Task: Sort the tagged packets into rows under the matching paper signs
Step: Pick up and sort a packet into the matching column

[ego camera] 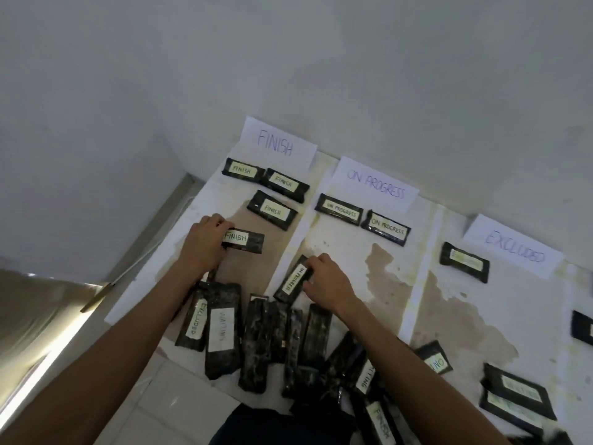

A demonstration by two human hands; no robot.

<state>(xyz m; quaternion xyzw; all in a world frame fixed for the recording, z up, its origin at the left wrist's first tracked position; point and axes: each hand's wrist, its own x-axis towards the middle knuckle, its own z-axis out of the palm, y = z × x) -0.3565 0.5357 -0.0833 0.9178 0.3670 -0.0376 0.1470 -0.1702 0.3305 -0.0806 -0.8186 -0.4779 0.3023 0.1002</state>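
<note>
Three paper signs lean on the wall: FINISH (279, 143), ON PROGRESS (375, 183), EXCLUDED (513, 245). Black packets with white tags lie under them: three FINISH packets (272, 209), two ON PROGRESS packets (385, 231), one EXCLUDED packet (464, 262). My left hand (203, 244) grips the left end of a fourth FINISH packet (245, 243), below the FINISH rows. With its fingers curled on the top end, my right hand (327, 284) holds a tilted ON PROGRESS packet (292, 282). A pile of unsorted packets (256, 342) lies near me.
White paper sheets (426, 284) with brown stains cover the floor as columns. More packets lie at the right (516, 393) and the right edge (582, 327). A wall corner and a door edge (96, 297) stand to the left. A dark cloth (282, 425) is at the bottom.
</note>
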